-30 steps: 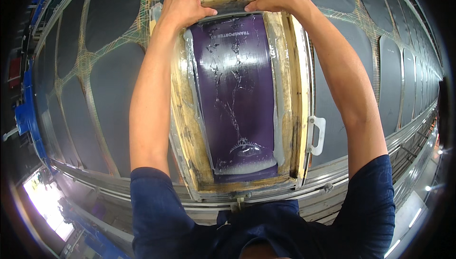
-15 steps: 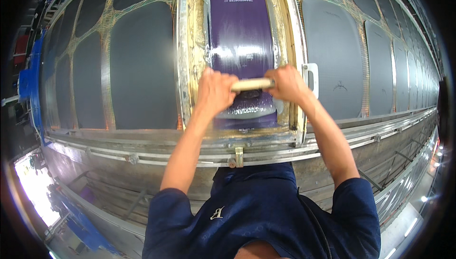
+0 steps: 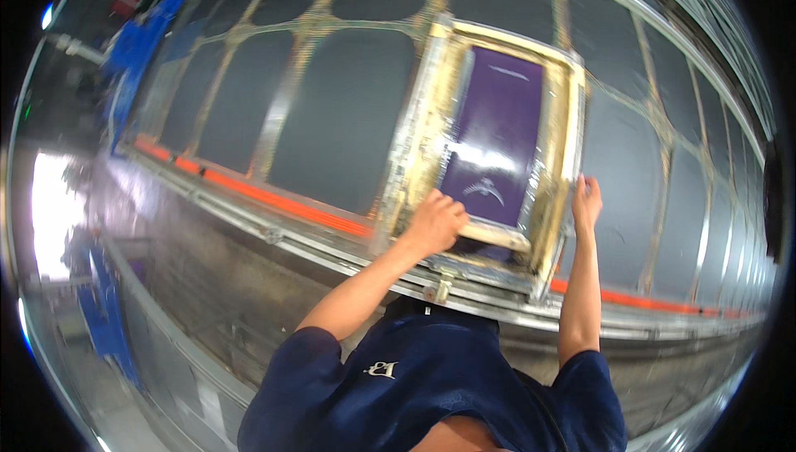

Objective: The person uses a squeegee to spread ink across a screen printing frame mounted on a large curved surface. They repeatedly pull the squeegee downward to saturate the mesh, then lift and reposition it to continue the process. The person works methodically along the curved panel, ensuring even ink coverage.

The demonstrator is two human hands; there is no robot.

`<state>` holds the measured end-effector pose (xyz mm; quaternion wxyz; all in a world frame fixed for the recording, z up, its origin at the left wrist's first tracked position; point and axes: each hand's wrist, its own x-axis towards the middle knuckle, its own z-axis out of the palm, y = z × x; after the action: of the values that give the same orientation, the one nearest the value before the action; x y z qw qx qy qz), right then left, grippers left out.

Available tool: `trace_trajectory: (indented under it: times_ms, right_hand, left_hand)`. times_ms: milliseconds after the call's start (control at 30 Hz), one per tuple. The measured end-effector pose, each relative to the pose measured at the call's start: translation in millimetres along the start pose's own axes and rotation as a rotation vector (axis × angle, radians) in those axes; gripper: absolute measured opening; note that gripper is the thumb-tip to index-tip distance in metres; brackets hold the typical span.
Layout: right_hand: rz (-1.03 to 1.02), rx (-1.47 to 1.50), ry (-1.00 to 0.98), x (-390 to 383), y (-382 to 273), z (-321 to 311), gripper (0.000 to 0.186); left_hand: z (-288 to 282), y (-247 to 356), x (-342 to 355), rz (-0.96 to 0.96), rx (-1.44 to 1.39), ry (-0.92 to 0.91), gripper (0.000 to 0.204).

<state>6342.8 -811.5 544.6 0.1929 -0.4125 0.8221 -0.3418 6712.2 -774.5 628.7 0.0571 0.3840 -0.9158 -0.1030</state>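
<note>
A screen-printing frame point(image 3: 402, 157) with pale, taped borders lies on the long table, and its purple mesh point(image 3: 502, 112) is wet and shiny. At the mesh's near end rests a squeegee with a pale wooden bar point(image 3: 502, 238). My left hand point(image 3: 439, 221) is closed over the squeegee's left end. Beside the frame's right rail, my right hand point(image 3: 587, 201) is closed where the frame's side handle sits; the hand hides that handle. A pale curved mark point(image 3: 483, 190) shows on the mesh just beyond the squeegee.
Dark grey panels point(image 3: 344, 120) divided by strips of mesh-like residue run along the table on both sides. An orange strip point(image 3: 282, 201) and a metal rail point(image 3: 332, 263) follow the near edge. Blue machinery point(image 3: 141, 54) stands at the far left.
My right hand has left the squeegee and moved to the frame's right side. The squeegee has come to the near end of the mesh. The view has tilted and shifted.
</note>
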Motion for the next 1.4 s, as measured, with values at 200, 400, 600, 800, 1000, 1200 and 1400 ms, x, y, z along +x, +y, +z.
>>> trace_trajectory:
  times_ms: [200,400,600,800,1000,1200,1400]
  right_hand:
    - [-0.051,0.027,0.018,10.9,-8.8,-21.9,0.028]
    - [0.057,0.133,-0.028,-21.4,-83.4,33.2,0.024]
    - [-0.065,0.285,0.043,-114.7,-190.3,177.4,0.025]
    - [-0.053,0.264,0.028,-151.2,-268.3,210.6,0.026]
    - [0.006,0.161,0.045,-149.0,-260.8,225.6,0.027]
    - [-0.062,0.07,0.065,-143.8,-246.0,239.4,0.031]
    - [-0.024,-0.152,-0.339,-103.9,-280.0,205.0,0.033]
  left_hand:
    - [7.4,-6.3,-9.3,-0.067,-0.153,0.176,0.028]
    - [-45.2,-74.5,-44.9,-0.146,-0.063,0.081,0.028]
    - [-108.8,-208.1,-162.3,-0.06,-0.024,0.246,0.032]
    - [-126.6,-247.1,-238.7,-0.066,0.008,0.255,0.036]
    - [-101.3,-255.3,-264.0,-0.024,0.005,0.235,0.042]
    - [-94.5,-288.5,-219.7,0.021,-0.007,0.244,0.039]
    - [-98.8,-386.5,-87.5,0.06,0.023,0.273,0.038]
